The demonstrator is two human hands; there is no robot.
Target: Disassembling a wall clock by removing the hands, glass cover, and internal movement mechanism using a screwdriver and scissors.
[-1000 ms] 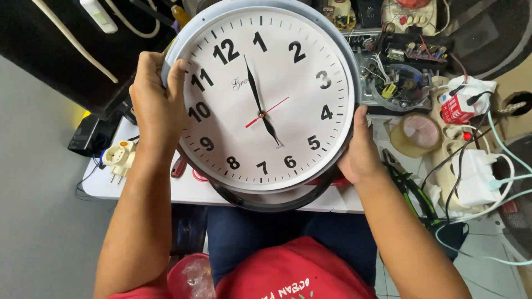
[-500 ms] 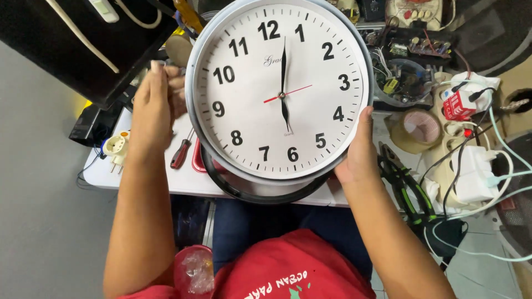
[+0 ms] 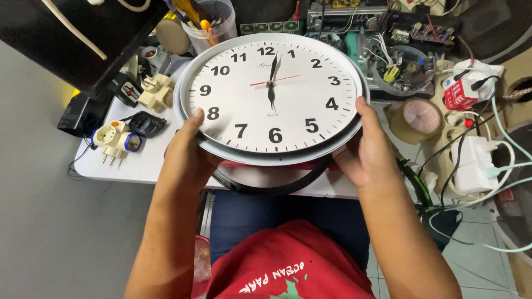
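Observation:
A large round wall clock (image 3: 271, 99) with a white face, black numerals, black hands and a thin red second hand lies tilted over the front of the white table (image 3: 138, 160). My left hand (image 3: 191, 158) grips its lower left rim near the numeral eight. My right hand (image 3: 366, 149) holds the lower right rim. A black ring (image 3: 266, 185) shows under the clock's near edge, between my hands.
Plug adapters (image 3: 113, 141) and a cream multi-socket (image 3: 155, 91) lie at the table's left. A clear cup of tools (image 3: 208, 22) stands behind the clock. Circuit boards (image 3: 388, 33), a tape roll (image 3: 418, 119) and white chargers with cables (image 3: 474, 160) crowd the right side.
The clock has swung down from upright and close to the camera to lying lower over the table. My left hand slid from its upper left rim to the lower left.

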